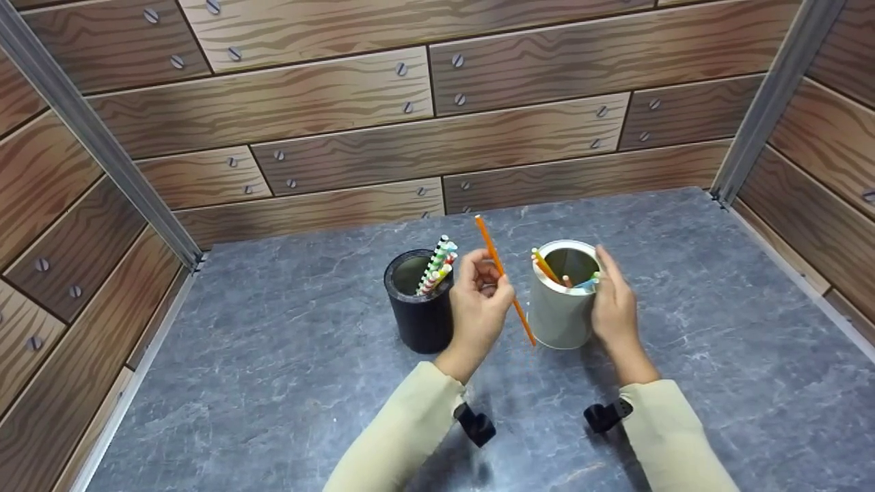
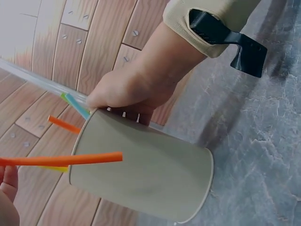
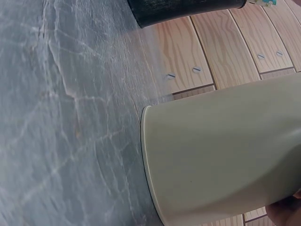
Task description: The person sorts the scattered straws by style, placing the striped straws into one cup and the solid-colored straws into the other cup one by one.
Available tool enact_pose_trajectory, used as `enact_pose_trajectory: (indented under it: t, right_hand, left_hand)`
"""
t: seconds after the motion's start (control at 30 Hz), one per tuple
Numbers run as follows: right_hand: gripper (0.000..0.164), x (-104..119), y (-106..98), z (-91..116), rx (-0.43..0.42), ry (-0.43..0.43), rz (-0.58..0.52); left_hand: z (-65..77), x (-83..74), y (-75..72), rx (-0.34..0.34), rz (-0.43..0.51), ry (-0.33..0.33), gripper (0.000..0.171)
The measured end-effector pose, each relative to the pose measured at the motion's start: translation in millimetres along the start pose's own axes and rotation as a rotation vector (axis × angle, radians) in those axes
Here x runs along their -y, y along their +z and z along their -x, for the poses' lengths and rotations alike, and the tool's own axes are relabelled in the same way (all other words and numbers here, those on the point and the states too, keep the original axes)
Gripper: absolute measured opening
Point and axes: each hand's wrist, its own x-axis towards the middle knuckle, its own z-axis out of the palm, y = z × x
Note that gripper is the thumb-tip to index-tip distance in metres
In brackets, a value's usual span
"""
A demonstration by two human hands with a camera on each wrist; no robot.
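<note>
My left hand pinches an orange straw between thumb and fingers, in the gap between two cups. The straw slants in front of the white cup, its lower end near that cup's side. Against the white cup's right side, my right hand holds it upright on the table; some of its fingers are hidden behind the cup. Plain coloured straws, orange, yellow and blue among them, lean inside the white cup. In the left wrist view, the orange straw crosses the white cup near its rim.
Left of my left hand stands a black cup holding several striped straws. Both cups are on a grey marbled table. Wood-patterned walls enclose it at the back and sides. A black wrist mount hangs under my left sleeve.
</note>
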Motion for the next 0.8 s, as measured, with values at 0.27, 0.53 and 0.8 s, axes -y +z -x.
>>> enact_pose_trajectory:
  t: [0.27,0.53,0.8]
  right_hand:
    - [0.041,1,0,1,0.009,-0.005,-0.003]
    - [0.041,0,0,0,0.002,-0.022,0.002]
    - [0.04,-1,0,1,-0.004,-0.021,-0.01]
  left_hand:
    - [-3.0,-9.6,2.2,-0.002,-0.022,0.145,0.029]
    - [-8.6,-18.4,4.7,-0.013,-0.027,0.174,0.023]
    - [-10.5,-16.3,10.9,-0.034,-0.035,0.213,0.021]
